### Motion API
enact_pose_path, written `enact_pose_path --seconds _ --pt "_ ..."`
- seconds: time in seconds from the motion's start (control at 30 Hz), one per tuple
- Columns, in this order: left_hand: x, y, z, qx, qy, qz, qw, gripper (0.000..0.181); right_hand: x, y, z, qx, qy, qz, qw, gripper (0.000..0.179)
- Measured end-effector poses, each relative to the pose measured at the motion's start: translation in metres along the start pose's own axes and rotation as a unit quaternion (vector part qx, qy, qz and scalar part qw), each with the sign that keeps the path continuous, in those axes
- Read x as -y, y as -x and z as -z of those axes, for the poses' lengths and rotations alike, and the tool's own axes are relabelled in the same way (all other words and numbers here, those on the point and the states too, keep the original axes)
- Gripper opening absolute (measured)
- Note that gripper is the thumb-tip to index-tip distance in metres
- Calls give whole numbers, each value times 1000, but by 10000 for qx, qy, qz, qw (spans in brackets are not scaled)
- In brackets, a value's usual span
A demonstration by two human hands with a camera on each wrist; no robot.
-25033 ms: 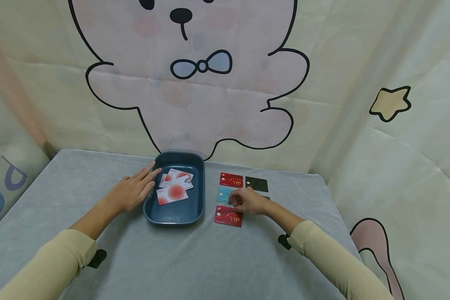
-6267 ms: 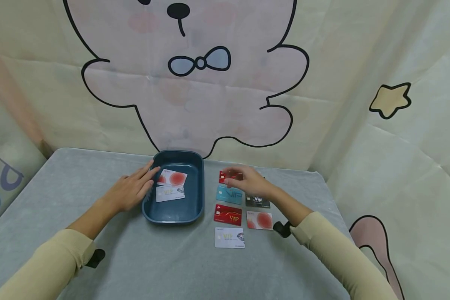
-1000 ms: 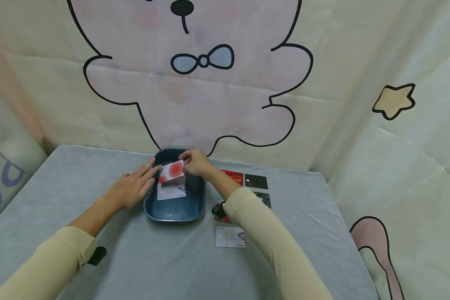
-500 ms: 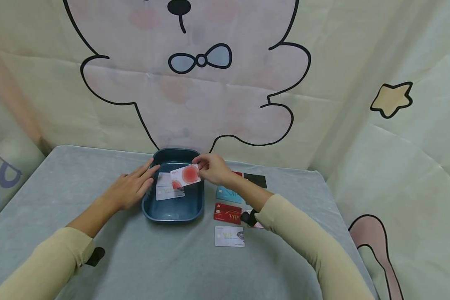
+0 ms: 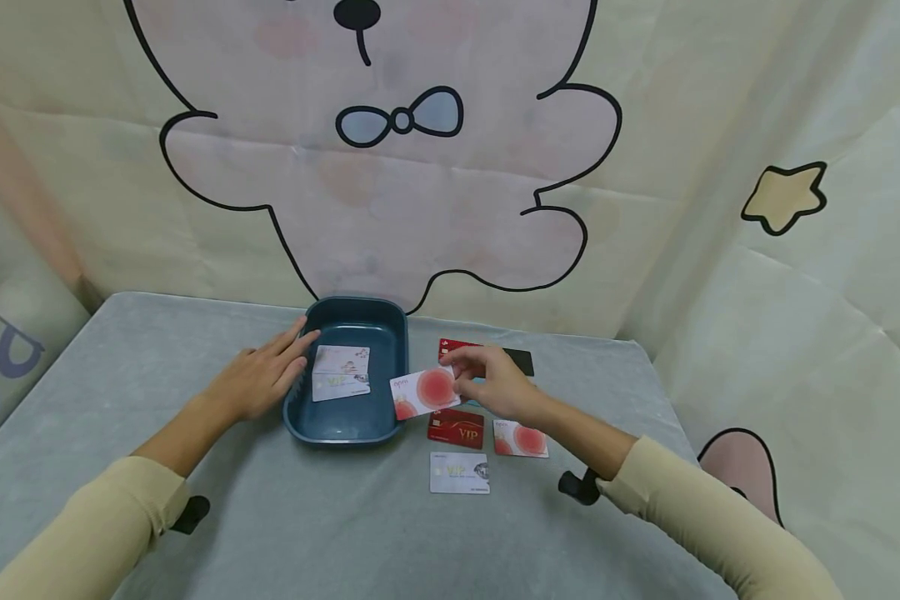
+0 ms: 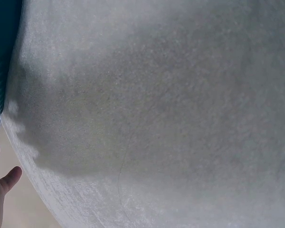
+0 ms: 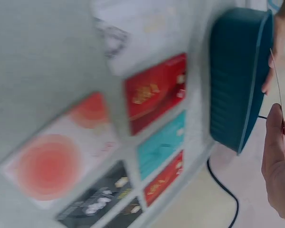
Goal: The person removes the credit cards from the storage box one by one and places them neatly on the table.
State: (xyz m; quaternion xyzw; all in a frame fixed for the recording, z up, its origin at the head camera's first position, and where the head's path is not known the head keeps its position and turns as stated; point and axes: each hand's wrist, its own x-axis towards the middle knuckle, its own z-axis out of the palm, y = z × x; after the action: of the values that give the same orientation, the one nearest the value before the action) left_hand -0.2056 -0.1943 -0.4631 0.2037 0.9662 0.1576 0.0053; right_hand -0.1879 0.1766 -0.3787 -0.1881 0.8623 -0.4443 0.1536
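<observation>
My right hand [image 5: 491, 382] pinches a white card with red circles [image 5: 423, 390] by its right end, above the table just right of the blue tray [image 5: 345, 429]. In the right wrist view this card [image 7: 277, 78] appears edge-on between thumb and fingers. My left hand [image 5: 266, 379] rests with extended fingers on the tray's left rim. Inside the tray lie a white card with a faint pink pattern [image 5: 341, 358] and a white VIP card [image 5: 341, 387]. Below the right hand, a blue card [image 7: 161, 145] and a black VIP card [image 7: 97, 199] are mostly hidden in the head view.
Cards lie in two columns right of the tray: a red VIP card [image 5: 450, 346] at the back, a black card [image 5: 523, 361], another red VIP card [image 5: 456, 429], a white card with red circles [image 5: 521, 439] and a white VIP card [image 5: 459, 473]. A printed curtain [image 5: 495, 233] hangs behind.
Over the last second my right hand has lifted the red-circled card out of the tray and carried it right. Earlier, white cards joined those on the table. My left hand stays put.
</observation>
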Motion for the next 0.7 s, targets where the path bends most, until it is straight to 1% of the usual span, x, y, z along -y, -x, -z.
enact_pose_path --seconds 0.17,0.27,0.47,0.7 --pt "0 0 0 -13 7 2 10000 54 -16 24 7 40 -72 121 9999 35" --pt "-1 0 0 -42 56 37 10000 54 -22 35 12 39 -150 70 9999 35" --pt "-1 0 2 -2 15 39 10000 53 -38 56 17 106 -290 -323 9990 36" --pt "1 0 0 27 -21 16 10000 53 -63 78 22 7 -469 -779 9959 37"
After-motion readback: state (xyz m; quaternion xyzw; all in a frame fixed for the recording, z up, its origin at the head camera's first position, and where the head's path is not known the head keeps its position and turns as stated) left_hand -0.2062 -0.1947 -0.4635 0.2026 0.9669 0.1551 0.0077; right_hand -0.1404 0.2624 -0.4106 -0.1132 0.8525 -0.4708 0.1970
